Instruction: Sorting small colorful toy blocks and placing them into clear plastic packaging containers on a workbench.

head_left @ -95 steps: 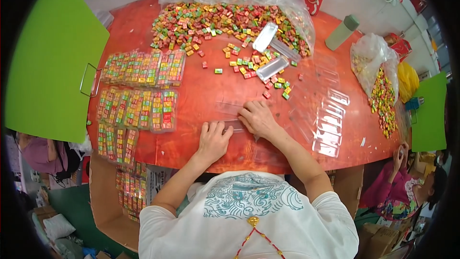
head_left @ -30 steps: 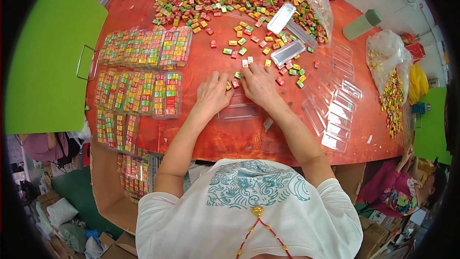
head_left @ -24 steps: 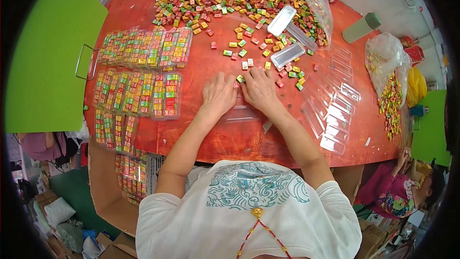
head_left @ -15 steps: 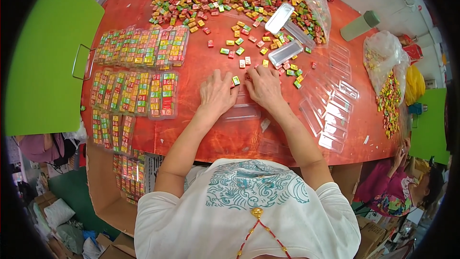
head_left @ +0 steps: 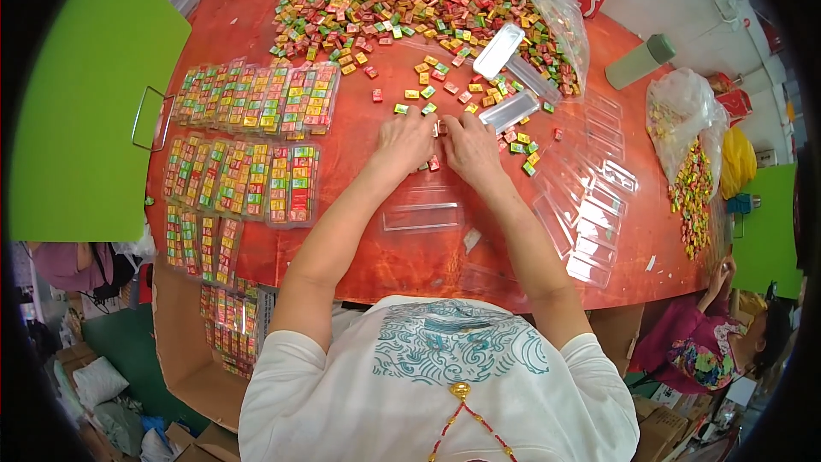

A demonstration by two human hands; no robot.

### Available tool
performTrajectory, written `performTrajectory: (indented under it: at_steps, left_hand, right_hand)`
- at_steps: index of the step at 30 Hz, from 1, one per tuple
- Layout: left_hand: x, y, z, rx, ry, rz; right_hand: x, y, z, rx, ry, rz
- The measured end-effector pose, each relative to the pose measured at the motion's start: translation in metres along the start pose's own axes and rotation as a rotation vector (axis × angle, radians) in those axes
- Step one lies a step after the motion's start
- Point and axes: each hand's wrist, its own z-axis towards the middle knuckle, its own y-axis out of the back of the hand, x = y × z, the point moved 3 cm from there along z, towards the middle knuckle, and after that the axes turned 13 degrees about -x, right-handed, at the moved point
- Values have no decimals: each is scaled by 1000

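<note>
My left hand (head_left: pixel 405 142) and my right hand (head_left: pixel 471 151) come together at the middle of the table, fingers curled inward. Between their fingertips are small wrapped candies (head_left: pixel 440 127), pinched from both sides; how many is partly hidden by the fingers. A loose red candy (head_left: pixel 434 162) lies just below the fingertips. Nearer my body are flat clear plastic trays (head_left: pixel 422 216). Beyond the hands, red, yellow and green candies (head_left: pixel 425 92) are scattered singly. Close to my right fingertips sits a clear lidless box (head_left: pixel 510 111), with several candies beside it.
A large candy heap (head_left: pixel 376 8) spreads from a clear bag at the back. Filled candy trays (head_left: pixel 291 184) stand in rows at left. At right are clear plastic lids (head_left: pixel 599 222), a pale green bottle (head_left: pixel 640 62) and a bag of candies (head_left: pixel 688 120). Another person (head_left: pixel 705 334) sits at right.
Both hands have moved closer together, the left one going right and away from my body. Candies are now pinched between them, and the clear trays nearer me show more fully.
</note>
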Motion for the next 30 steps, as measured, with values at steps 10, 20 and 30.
performTrajectory:
  at_steps: [10, 20, 30]
  left_hand:
    - [25, 64, -68, -117, 131, -21]
    - [14, 42, -87, -5, 140, -16]
    - [6, 45, -85, 44, 174, -50]
  right_hand:
    - [-18, 17, -9, 135, 132, 12]
    - [3, 25, -24, 201, 143, 101]
    - [7, 37, -22, 261, 71, 224]
